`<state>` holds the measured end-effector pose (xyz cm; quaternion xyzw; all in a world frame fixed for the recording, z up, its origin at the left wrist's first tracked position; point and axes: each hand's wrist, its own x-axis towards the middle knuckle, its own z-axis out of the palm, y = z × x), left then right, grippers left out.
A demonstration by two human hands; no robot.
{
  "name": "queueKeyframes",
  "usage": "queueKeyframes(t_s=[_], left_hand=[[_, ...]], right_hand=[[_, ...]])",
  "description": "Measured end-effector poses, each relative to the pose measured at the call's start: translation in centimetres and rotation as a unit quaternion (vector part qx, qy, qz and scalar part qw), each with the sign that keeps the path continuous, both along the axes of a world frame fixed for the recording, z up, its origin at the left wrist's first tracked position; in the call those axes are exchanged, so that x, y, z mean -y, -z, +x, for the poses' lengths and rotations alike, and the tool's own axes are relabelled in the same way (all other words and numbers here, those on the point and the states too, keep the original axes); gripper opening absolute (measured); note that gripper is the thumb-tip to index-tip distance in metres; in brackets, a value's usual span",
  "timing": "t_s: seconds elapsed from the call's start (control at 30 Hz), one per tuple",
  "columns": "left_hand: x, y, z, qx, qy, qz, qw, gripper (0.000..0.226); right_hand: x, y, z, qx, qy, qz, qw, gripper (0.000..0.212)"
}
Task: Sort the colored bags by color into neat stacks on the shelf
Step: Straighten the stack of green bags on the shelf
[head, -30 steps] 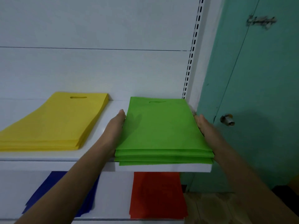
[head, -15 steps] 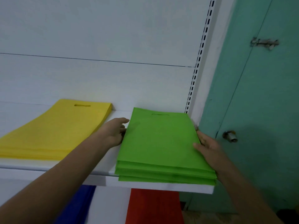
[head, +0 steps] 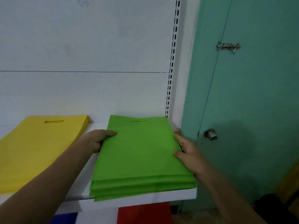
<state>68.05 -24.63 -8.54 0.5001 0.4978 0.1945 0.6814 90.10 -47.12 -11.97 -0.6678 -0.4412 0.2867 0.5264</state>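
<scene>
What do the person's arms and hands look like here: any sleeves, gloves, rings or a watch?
Both forearms are bare, with no sleeve in view. The left hand and right hand wear no gloves. No rings, watch or bracelet show on what is visible, though the picture is slightly blurred.

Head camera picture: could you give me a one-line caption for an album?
Both hands, left and right, grip the green stack on the shelf, beside the yellow stack.
</scene>
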Motion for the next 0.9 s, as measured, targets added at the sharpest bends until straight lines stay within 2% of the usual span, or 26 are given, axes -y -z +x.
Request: queueKeyframes(t_s=[0.23,0.33,0.4,0.5,0.57,0.7,0.77,0.9], left_hand=[[-0.7,0.9,0.5,0.066,-0.029,0.009,0.997,0.018],[-0.4,1.2,0.9,0.102,-0.039,0.034,0.993,0.032],[-0.6,1.4,0.8,0.121,-0.024,0.053,0.991,0.041],[-1.1,1.2,0.8,0.143,0.010,0.048,0.989,0.034],[-1.3,0.8,1.1,0.144,0.024,0.025,0.989,0.023],[-2.2,0.7,1.5,0.130,0.049,-0.005,0.990,0.025],[-2.6,0.6,1.7,0.131,0.044,-0.008,0.990,0.026],[-3.1,1.0,2.4,0.122,0.002,0.066,0.990,0.034]], right_hand=[[-0.4,-0.1,0.2,-0.031,-0.019,0.008,0.999,0.065],[-0.7,0.0,0.3,-0.046,0.006,0.015,0.999,0.059],[-0.8,-0.2,0.7,-0.075,0.021,0.038,0.996,0.046],[-1.2,-0.2,1.4,-0.102,0.019,0.060,0.993,0.041],[-1.7,-0.1,1.4,-0.112,0.019,0.065,0.991,0.040],[-2.6,-0.6,1.7,-0.151,0.050,0.048,0.986,0.024],[-3.1,-1.5,1.6,-0.143,0.069,0.040,0.987,0.017],[-3.9,-2.6,1.6,-0.122,0.080,0.025,0.989,0.022]])
